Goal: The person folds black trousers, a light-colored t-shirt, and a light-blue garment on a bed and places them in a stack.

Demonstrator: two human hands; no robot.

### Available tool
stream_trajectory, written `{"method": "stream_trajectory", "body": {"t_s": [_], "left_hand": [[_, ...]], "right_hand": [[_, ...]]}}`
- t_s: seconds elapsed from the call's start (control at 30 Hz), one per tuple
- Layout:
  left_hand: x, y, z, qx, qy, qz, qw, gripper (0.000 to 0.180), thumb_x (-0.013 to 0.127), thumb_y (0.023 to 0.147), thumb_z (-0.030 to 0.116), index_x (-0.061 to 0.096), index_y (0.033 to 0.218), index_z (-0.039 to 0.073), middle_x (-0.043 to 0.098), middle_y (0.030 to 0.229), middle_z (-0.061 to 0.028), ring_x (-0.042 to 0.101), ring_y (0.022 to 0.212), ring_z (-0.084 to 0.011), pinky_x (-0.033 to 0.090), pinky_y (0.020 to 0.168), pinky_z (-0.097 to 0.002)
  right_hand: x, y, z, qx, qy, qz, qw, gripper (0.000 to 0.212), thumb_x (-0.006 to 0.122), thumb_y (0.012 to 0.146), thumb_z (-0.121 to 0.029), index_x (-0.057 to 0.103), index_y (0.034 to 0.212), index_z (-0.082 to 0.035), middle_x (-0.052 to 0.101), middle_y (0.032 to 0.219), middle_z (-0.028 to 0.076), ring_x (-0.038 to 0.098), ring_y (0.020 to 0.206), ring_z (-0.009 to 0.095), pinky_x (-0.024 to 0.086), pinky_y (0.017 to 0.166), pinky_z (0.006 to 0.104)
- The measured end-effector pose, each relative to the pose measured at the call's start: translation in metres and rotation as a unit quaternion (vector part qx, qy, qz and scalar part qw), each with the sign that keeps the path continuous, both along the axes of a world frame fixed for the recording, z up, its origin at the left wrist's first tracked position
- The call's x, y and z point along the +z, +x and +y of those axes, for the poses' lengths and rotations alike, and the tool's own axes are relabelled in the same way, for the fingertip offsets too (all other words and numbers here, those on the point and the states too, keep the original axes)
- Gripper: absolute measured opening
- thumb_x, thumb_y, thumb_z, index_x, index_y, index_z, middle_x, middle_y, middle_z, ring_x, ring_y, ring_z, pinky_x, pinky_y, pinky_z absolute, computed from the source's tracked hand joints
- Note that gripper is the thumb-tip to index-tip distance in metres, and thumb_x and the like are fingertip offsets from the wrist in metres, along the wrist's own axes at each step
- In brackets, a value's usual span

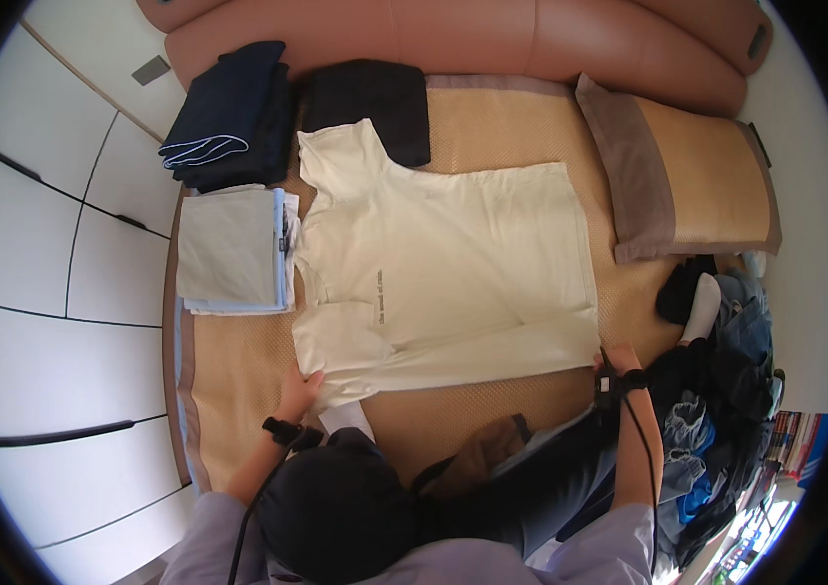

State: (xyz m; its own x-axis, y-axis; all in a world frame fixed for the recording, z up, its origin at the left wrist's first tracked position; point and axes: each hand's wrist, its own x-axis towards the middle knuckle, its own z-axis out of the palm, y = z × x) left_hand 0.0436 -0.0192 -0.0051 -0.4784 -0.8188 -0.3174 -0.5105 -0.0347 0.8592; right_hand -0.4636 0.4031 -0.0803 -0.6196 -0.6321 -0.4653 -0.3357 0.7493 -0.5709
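A cream T-shirt [472, 263] lies spread on the woven mat, its hem to the right and its neck and sleeves to the left. A small line of dark print runs across its chest. The near side is partly turned over in a long strip. At the near sleeve end, my left hand [303, 386] is closed on the shirt's edge. My right hand [616, 363] grips the near corner of the hem, its fingertips partly hidden by the wrist strap and cable.
Folded dark clothes [229, 112], a black folded garment [367, 102] and a pale folded stack [229, 246] sit far left. A pillow [706, 175] lies at the far right. Jumbled clothes [716, 390] pile up on the right. White cabinets [24, 253] line the left.
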Motion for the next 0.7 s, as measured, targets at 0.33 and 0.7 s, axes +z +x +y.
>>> {"method": "stream_trajectory", "body": {"t_s": [0.33,0.7], "left_hand": [[0.005,0.047,0.034,-0.004,0.017,-0.201,0.979,0.045,0.064,0.072,0.022,0.049,0.107,-0.001,0.057,0.097,-0.0209,0.055,0.091,-0.0365,0.044,0.077,-0.0398],[0.079,-0.048,0.01,-0.276,-0.285,-0.078,0.915,0.027,0.066,0.068,0.017,0.054,0.088,0.005,0.055,0.088,-0.0121,0.053,0.083,-0.0316,0.042,0.073,-0.0388]], "right_hand": [[0.08,0.071,-0.044,-0.027,0.376,-0.061,0.924,0.038,0.068,0.057,-0.027,0.065,0.082,0.001,0.064,0.083,0.018,0.063,0.078,0.028,0.048,0.068,0.0346],[0.151,0.079,-0.09,-0.144,0.095,0.05,0.984,0.029,0.06,0.069,-0.028,0.061,0.081,-0.001,0.062,0.083,0.019,0.06,0.079,0.035,0.046,0.072,0.0432]]}}
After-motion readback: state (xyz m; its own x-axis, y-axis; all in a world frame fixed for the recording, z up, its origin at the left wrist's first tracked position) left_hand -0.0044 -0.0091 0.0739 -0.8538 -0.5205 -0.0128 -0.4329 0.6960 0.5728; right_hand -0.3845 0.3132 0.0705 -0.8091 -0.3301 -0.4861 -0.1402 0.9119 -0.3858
